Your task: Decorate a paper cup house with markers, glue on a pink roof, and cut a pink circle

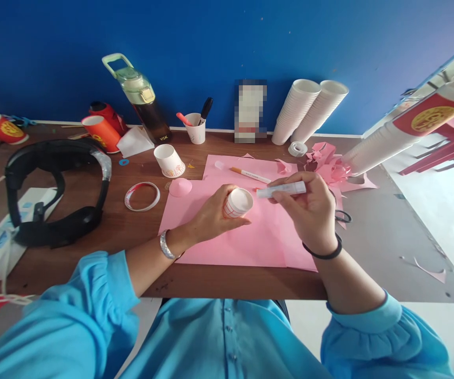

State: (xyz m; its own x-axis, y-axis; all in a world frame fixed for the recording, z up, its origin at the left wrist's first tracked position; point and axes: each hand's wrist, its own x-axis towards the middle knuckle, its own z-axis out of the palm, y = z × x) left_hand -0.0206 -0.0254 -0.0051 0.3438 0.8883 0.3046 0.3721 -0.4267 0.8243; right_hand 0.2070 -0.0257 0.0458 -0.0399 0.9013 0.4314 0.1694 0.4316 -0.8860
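From where I'm standing, the left hand [219,213] is curled round a small paper cup [238,202] with red line drawings on its side, holding it with the round white end up, above the pink paper sheets [230,242] on the wooden table [132,273]. The right hand [309,210] pinches a white marker [290,189], its reddish tip pointing at the cup, near it but apart

On the far part of the sheets lies a white and orange pen [250,175]. At their left edge sits a pink paper cone [180,187]; a patterned cup [169,160] stands just behind it, and a ring of tape [142,197] lies to its left. Near the blue wall I see a pen cup [196,131], a tall water bottle [144,105] and stacked white cups [296,110]; crumpled pink scraps [329,166] lie to the right of the sheets
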